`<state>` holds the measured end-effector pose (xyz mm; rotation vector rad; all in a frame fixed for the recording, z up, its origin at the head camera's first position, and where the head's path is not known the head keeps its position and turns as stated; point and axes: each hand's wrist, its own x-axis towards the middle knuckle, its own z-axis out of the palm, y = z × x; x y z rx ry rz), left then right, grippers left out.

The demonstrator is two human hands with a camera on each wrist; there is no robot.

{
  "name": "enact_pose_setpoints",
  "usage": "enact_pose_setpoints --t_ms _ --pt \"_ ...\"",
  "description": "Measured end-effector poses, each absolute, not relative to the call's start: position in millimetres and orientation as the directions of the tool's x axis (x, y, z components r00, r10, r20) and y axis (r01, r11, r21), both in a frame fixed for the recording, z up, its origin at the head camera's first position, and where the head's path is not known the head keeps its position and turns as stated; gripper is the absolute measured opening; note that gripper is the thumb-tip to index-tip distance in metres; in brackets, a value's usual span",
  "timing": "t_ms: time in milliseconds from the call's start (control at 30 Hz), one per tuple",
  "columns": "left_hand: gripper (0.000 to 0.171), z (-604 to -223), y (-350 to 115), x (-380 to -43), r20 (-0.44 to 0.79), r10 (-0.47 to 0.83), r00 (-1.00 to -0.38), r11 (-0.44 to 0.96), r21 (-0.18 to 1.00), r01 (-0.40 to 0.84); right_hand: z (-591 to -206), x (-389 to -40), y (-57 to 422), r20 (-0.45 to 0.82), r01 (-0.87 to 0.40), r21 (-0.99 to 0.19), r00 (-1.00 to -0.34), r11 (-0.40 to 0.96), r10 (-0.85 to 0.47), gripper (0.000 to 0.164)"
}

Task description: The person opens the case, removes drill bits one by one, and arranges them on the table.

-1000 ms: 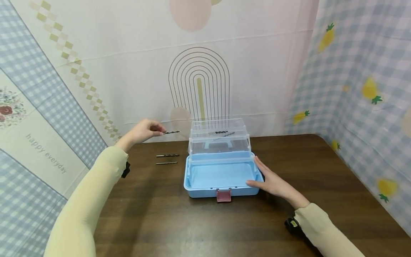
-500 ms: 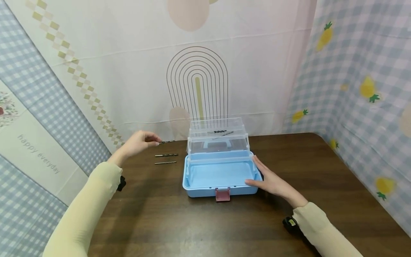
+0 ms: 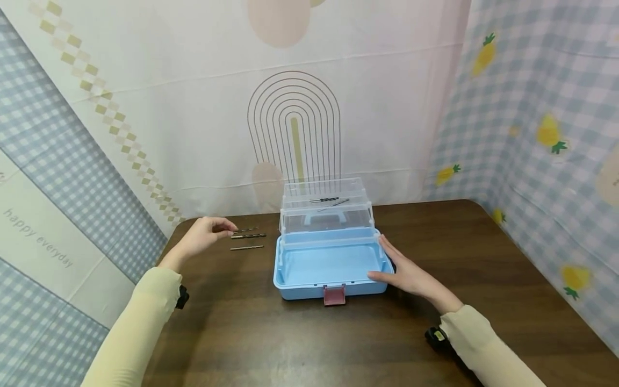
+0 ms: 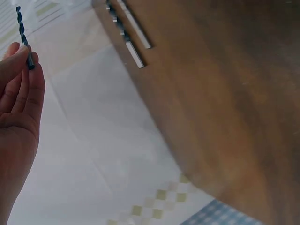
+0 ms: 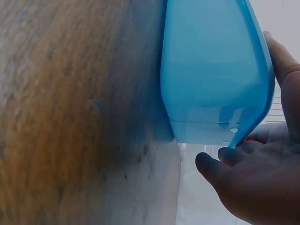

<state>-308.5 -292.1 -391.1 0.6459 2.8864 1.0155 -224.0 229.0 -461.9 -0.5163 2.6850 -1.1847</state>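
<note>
Between thumb and fingertips my left hand (image 3: 205, 236) pinches a short twist drill bit (image 4: 21, 28), held at its shank end. In the head view it is behind a thicker drill bit (image 3: 249, 236) and a thinner drill bit (image 3: 247, 248), which lie side by side on the table. The blue toolbox (image 3: 300, 293) stands open at the middle, its clear trays raised at the back. My right hand (image 3: 408, 275) holds the toolbox's right side, thumb over the rim and fingers round the back corner, as the right wrist view also shows.
Drill bits (image 3: 324, 200) lie in a raised clear tray (image 3: 290, 212). A pink latch (image 3: 334, 295) hangs at the toolbox's front. The brown table (image 3: 300, 344) ends at the back against a patterned cloth (image 3: 387, 123).
My left hand has moved down and left with the drill bit, from above the table to behind the two lying bits. My right hand stays on the toolbox.
</note>
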Motion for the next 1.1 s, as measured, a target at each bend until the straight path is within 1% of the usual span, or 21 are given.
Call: enact_pose_setpoints --t_ms 200,500,800,1100 --pt "0.015 -409.4 -299.1 -308.7 0.108 0.373 -0.922 0.702 0.617 0.356 -459.5 -223.6 227.9 0.0 -0.254 -0.739 -0.926 0.623 -0.377 0.106" --pt "0.014 -440.5 -308.8 -306.8 0.041 0.369 -0.928 0.691 0.655 0.304 -458.0 -224.2 227.0 -0.006 -0.257 -0.732 -0.924 0.631 -0.383 0.106" --pt "0.011 -457.5 -310.6 -308.9 0.01 0.388 -0.921 0.701 0.647 0.302 -458.9 -224.7 228.6 -0.017 -0.238 -0.744 -0.927 0.625 -0.374 0.108" --pt "0.009 -468.1 -310.8 -312.4 0.006 0.417 -0.909 0.697 0.64 0.324 -460.5 -224.5 229.1 -0.016 -0.242 -0.743 -0.926 0.624 -0.378 0.107"
